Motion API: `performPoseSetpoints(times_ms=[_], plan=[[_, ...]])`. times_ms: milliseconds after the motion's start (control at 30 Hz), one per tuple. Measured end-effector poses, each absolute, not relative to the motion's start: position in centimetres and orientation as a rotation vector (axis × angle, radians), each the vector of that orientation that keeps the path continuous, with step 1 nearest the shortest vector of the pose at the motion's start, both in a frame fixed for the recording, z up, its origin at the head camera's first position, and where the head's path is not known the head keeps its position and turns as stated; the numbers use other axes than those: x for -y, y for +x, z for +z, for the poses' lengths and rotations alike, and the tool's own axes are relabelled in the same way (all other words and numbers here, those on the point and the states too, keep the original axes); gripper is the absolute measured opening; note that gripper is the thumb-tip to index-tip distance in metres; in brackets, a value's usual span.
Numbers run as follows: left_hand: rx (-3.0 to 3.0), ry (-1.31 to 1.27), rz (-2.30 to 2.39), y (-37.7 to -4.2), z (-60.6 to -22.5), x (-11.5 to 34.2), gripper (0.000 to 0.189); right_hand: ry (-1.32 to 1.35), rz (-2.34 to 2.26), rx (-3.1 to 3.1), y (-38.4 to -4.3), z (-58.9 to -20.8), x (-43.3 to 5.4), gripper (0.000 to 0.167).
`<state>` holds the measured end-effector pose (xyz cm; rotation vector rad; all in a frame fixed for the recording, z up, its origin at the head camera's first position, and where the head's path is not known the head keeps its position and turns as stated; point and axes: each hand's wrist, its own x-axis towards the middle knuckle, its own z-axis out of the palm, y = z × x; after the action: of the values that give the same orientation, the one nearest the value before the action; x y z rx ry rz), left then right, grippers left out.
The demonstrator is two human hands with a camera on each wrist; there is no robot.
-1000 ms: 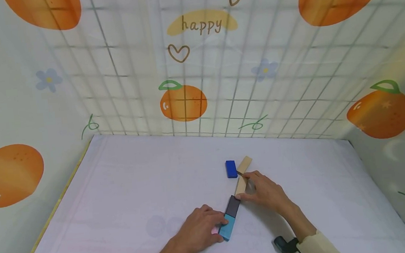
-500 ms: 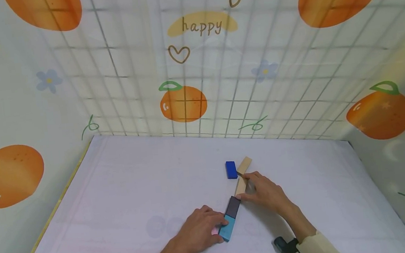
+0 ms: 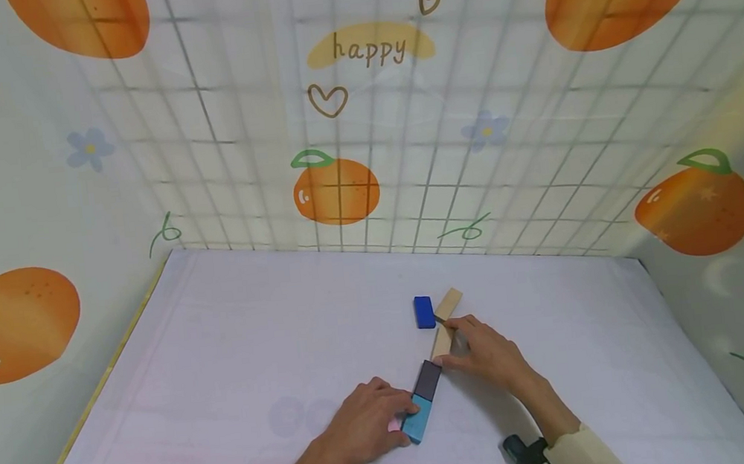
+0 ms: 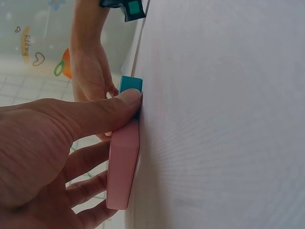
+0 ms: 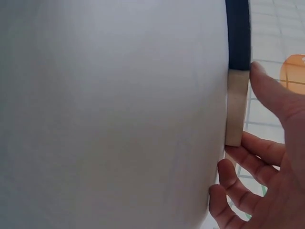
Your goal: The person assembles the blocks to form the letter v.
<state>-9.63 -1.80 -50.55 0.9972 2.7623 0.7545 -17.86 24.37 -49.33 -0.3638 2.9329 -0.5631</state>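
Several flat, brick-shaped blocks form a slanting row on the table. At its near end lies a teal block (image 3: 417, 419); my left hand (image 3: 368, 419) holds it between thumb and index finger. Under that hand is a pink block (image 4: 123, 167), mostly hidden in the head view, beside the teal one. A dark grey block (image 3: 427, 380) follows, end to end with the teal. Beyond it my right hand (image 3: 484, 348) pinches a plain wooden block (image 5: 237, 107) by its two ends, the thumb at the joint with the dark one.
Another wooden block (image 3: 449, 303) continues past the right fingertips. Left of it stands a blue block (image 3: 424, 312), with a thin dark edge showing between it and the index finger. A white cloth covers the table (image 3: 254, 333); printed curtains (image 3: 254, 124) enclose its back and sides.
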Motion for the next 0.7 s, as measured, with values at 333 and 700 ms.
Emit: performPoseSetpoints(times_ms=[333, 700], plan=[[-2.748, 0.978, 0.757, -9.62, -50.53, 1.79, 0.037, -0.372, -0.545, -2.942, -17.77, -49.42, -24.24, 0.080], [-2.752, 0.997, 0.738, -9.76, -50.67, 1.78, 0.036, -0.372, -0.542, -2.948, -17.71, -49.38, -24.19, 0.080]])
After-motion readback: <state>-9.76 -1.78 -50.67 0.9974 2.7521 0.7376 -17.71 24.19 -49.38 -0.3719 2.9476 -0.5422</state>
